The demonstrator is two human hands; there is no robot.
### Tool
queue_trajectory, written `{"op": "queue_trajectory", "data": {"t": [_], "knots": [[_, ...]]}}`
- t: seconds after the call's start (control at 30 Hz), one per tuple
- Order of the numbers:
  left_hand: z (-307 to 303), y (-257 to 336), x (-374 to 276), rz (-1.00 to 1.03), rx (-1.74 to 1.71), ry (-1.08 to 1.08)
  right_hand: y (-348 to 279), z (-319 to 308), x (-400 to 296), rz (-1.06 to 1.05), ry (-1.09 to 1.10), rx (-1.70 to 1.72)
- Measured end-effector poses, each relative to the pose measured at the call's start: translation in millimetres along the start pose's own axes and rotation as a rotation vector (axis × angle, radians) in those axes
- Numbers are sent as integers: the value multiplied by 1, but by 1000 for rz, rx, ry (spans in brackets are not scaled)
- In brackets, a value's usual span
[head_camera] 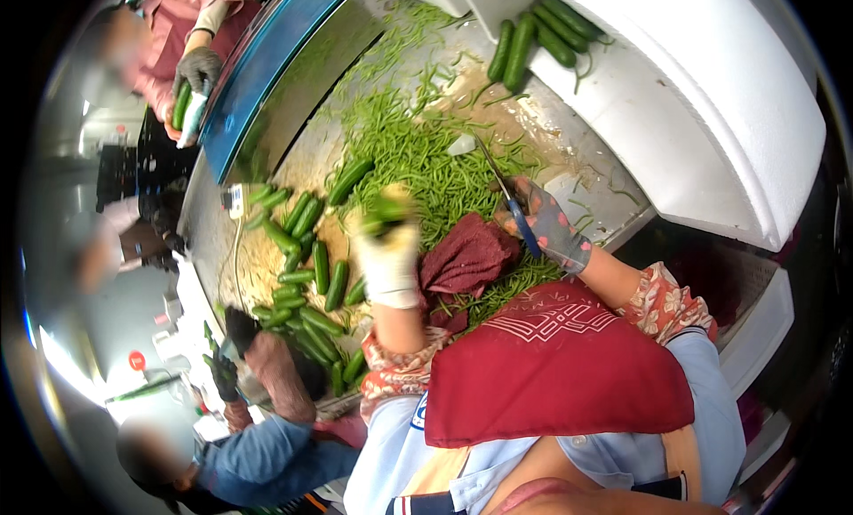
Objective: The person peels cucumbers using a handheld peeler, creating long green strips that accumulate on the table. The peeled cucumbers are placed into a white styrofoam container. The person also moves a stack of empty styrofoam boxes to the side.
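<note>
My left hand, in a pale glove, is blurred by motion and grips a cucumber. In a grey patterned glove, my right hand holds scissors with blue handles, their blades pointing up and left in the view. Whether the blades are parted I cannot tell. Between and beyond both hands spreads a heap of short green stems. A dark red cloth lies crumpled on the stems between my forearms. Left of my left hand, many loose cucumbers lie on the metal table.
A white foam box stands at the right, with several cucumbers by its corner. A blue-edged panel borders the far left. Co-workers are along the left; one gloved hand holds a cucumber. A white cable runs across the table.
</note>
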State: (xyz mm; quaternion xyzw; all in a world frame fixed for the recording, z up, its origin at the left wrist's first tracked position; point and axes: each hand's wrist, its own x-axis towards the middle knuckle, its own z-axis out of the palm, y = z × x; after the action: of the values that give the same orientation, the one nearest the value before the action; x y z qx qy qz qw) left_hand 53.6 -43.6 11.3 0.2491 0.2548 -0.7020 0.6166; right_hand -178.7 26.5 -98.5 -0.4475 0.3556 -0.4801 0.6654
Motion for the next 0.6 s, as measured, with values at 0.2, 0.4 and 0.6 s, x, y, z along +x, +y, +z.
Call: {"op": "queue_trajectory", "data": {"t": [0.2,0.4,0.6], "knots": [[55,62,7,265,219,-494,-33,2,-16,55,238,208],[85,-114,96,281,1838,-560,27,-12,-24,-40,17,1061],[100,-199,179,588,2566,-480,35,-26,-39,32,-167,1526]]}}
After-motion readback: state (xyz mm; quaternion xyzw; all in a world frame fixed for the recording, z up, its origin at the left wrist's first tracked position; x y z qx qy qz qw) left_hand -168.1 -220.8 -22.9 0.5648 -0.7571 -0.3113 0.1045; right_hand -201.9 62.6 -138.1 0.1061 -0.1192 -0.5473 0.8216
